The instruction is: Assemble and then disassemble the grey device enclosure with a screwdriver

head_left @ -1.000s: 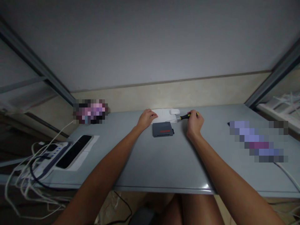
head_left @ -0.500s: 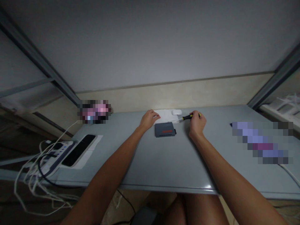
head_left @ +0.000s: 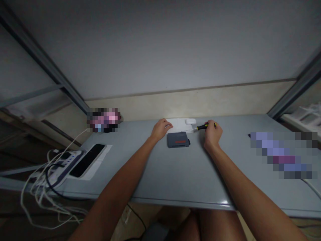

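A small grey box with a red label and a row of ports (head_left: 178,139) lies on the grey table (head_left: 175,174) near the far edge. My right hand (head_left: 212,134) is closed round a screwdriver with a black and yellow handle (head_left: 202,127), its thin shaft pointing left over a white sheet (head_left: 178,125). My left hand (head_left: 160,129) rests just left of the box with its fingers curled, touching the sheet's edge. A small white case (head_left: 190,121) sits on the sheet behind the box.
A black phone (head_left: 87,160) lies on white paper at the left, beside a power strip (head_left: 59,164) with tangled white and black cables hanging off the table. Blurred objects sit at the far left and at the right. A wall rises behind the table.
Both hands and the screwdriver keep their places by the box. The view has shifted slightly, so everything sits a little to the right and lower.
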Motion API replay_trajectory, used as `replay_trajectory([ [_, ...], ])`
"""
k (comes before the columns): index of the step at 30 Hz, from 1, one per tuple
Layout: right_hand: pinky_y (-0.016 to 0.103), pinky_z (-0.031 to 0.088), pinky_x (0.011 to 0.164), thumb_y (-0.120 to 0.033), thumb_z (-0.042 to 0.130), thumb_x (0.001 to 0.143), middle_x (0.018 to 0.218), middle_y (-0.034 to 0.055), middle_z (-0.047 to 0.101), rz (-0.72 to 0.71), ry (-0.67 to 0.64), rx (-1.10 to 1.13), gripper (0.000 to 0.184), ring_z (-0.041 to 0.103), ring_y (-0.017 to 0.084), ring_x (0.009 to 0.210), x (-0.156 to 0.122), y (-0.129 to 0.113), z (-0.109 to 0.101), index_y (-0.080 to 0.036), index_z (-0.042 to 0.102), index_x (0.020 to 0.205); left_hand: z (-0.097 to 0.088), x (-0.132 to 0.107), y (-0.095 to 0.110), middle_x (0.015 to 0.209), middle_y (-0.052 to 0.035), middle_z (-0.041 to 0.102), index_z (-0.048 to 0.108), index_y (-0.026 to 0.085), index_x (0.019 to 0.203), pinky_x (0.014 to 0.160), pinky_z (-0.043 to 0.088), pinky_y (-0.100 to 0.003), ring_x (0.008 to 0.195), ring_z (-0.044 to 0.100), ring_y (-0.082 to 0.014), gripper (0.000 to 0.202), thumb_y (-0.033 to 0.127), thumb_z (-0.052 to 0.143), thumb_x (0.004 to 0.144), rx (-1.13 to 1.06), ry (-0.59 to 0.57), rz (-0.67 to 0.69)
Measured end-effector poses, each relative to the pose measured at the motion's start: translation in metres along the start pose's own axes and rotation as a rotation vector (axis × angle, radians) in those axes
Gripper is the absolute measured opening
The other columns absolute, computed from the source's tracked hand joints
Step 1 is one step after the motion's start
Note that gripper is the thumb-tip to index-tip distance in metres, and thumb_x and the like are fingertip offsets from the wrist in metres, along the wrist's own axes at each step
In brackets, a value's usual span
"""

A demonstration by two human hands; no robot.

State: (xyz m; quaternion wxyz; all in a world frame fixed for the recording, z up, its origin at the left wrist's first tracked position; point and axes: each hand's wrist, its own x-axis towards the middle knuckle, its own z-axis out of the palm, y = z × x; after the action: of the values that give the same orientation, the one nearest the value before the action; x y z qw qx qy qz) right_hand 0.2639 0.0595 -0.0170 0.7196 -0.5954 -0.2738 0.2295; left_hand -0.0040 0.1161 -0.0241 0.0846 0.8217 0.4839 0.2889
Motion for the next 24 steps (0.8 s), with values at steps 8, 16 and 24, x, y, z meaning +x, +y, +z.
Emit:
replay_trajectory([
  [8, 0.03, 0.034, 0.06, -0.032, 0.06, 0.085, 0.062, -0.004, 0.052, 0.018, 0.001, 0.004, 0.019, 0.047, 0.016, 0.064, 0.001, -0.001, 0.0, -0.021, 0.069, 0.072, -0.001, 0.0, 0.002, 0.103, -0.0073, 0.073, 0.088, 0.022, 0.109, 0.099, 0.054, -0.037, 0.105, 0.068, -0.0235, 0.021, 0.036, 0.073, 0.107, -0.01, -0.005, -0.012],
  [16, 0.031, 0.034, 0.06, -0.032, 0.06, 0.084, 0.062, -0.0041, 0.052, 0.016, 0.006, 0.001, 0.019, 0.045, 0.016, 0.063, 0.0, -0.001, 0.0, -0.021, 0.069, 0.071, -0.002, -0.001, 0.005, 0.103, -0.0071, 0.073, 0.087, 0.022, 0.11, 0.102, 0.055, -0.038, 0.105, 0.068, -0.0237, 0.022, 0.037, 0.07, 0.108, -0.035, 0.021, -0.021],
  [24, 0.031, 0.036, 0.063, -0.032, 0.06, 0.083, 0.064, -0.0042, 0.053, 0.02, 0.002, 0.024, 0.018, 0.048, 0.016, 0.065, 0.002, 0.0, 0.001, -0.021, 0.069, 0.072, -0.008, -0.024, 0.022, 0.113, -0.0115, 0.076, 0.078, 0.019, 0.112, 0.11, 0.054, -0.041, 0.113, 0.07, -0.0248, 0.047, 0.034, 0.034, 0.12, -0.084, 0.198, -0.123],
])
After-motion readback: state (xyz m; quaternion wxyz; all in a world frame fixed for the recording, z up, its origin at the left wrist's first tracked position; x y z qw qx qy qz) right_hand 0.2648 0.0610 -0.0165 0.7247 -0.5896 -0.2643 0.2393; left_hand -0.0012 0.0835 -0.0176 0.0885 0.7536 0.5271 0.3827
